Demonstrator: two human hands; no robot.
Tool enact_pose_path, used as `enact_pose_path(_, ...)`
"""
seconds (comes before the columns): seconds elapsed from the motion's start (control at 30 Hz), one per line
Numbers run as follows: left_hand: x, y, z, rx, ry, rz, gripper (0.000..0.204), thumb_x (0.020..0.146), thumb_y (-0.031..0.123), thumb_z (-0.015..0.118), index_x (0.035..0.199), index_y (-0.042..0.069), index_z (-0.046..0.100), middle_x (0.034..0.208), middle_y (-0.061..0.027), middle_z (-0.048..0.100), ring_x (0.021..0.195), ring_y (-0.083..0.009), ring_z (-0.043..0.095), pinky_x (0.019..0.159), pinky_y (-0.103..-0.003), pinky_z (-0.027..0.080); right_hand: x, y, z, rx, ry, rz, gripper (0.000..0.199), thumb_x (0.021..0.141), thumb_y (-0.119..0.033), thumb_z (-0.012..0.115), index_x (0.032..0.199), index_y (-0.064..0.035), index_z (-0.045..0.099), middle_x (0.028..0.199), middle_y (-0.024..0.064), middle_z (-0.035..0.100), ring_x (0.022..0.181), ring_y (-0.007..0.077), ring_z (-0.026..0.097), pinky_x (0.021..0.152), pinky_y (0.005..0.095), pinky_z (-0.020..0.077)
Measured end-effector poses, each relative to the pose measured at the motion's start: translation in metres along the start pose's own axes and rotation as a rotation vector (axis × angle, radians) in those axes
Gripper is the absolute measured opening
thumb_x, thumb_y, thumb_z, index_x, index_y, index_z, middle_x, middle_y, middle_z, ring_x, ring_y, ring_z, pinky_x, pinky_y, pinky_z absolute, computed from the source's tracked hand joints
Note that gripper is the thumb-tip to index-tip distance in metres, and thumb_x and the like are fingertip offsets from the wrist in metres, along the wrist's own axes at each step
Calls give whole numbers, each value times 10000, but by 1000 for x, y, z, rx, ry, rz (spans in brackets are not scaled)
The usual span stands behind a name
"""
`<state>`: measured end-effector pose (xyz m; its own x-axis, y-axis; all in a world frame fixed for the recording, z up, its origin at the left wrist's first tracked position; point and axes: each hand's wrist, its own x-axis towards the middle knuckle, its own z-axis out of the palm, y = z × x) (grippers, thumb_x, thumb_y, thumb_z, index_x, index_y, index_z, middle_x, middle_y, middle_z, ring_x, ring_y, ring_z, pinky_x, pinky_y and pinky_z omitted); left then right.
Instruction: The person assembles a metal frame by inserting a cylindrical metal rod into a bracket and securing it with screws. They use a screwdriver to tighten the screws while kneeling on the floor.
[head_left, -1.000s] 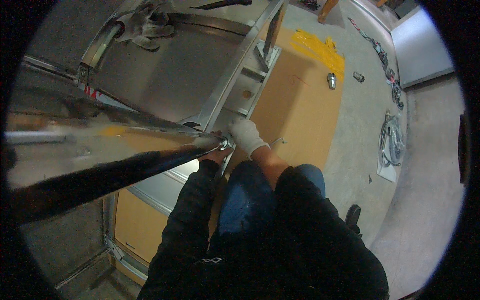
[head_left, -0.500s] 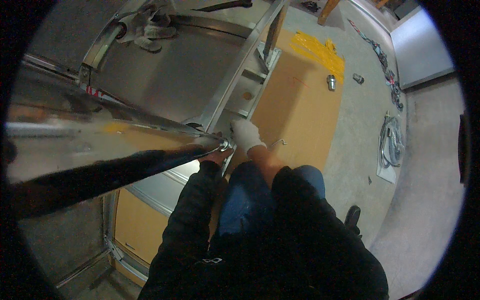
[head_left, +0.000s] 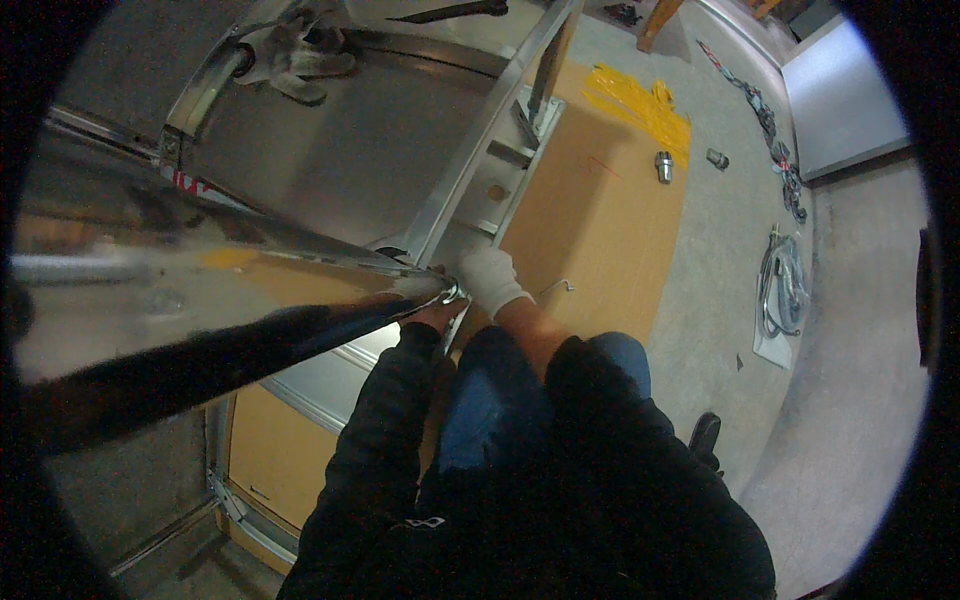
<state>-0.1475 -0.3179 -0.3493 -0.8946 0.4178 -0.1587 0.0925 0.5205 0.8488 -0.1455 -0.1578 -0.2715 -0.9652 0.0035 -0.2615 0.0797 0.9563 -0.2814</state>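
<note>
A polished metal post (head_left: 250,285) slants from the left edge toward the middle, its narrow-looking end beside both hands. My bare left hand (head_left: 432,316) is closed at that end; the post covers most of its fingers, and what they grip is hidden. Just right of it, my right hand (head_left: 490,280) wears a white glove. Its fingers are curled against the metal frame (head_left: 470,155), around something too hidden to name. A small bent metal rod (head_left: 557,287) lies on the cardboard (head_left: 610,230) to the right of the glove.
Spare work gloves (head_left: 295,62) lie on the frame's far left part. Yellow plastic sheeting (head_left: 640,105) and a shiny metal fitting (head_left: 664,167) rest on the cardboard; a darker fitting (head_left: 717,159) is on the floor. Farther right lie a chain-like strand (head_left: 755,110) and a bagged coiled hose (head_left: 783,290).
My gloved right hand has shifted slightly down and turned a little at the frame. My left hand and the post stay almost in place.
</note>
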Motion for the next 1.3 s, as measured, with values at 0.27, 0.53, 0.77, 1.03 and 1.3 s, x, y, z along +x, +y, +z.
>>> enact_pose_path(0.27,-1,-4,-1,42,-31,32,755,637,418,790,1258,119,480,1235,-71,526,1166,-259,476,1020,-448,319,-3,-11,2,58,31,117,210,862,-148,486,971,-44,632,910,152,660,852,322,657,680,438,535)
enact_pose_path(0.53,-7,-4,-11,432,98,259,774,589,386,812,1245,107,512,1197,-77,548,1105,-256,531,962,-408,403,-16,4,-47,266,-1,270,263,803,-256,600,988,-73,638,889,157,660,847,349,643,736,434,515)
enact_pose_path(0.77,0,-15,1,142,84,28,770,535,324,850,1204,93,548,1174,-67,579,1041,-229,582,896,-364,472,0,34,-16,195,149,-129,251,808,-229,592,1028,-117,639,922,142,624,874,344,617,738,427,507)
enact_pose_path(1.03,-4,25,-9,238,26,-15,776,539,436,817,1206,146,549,1204,-34,556,1116,-237,522,1019,-421,341,7,14,10,-53,78,-173,160,759,-143,587,883,-88,671,920,142,620,870,321,625,712,399,533)
enact_pose_path(1.3,-2,30,-12,313,-25,-16,766,593,517,760,1228,159,523,1205,-29,540,1147,-251,488,1044,-454,295,9,9,14,-130,60,-137,143,745,-136,593,827,-67,687,886,122,636,887,287,627,681,384,538)
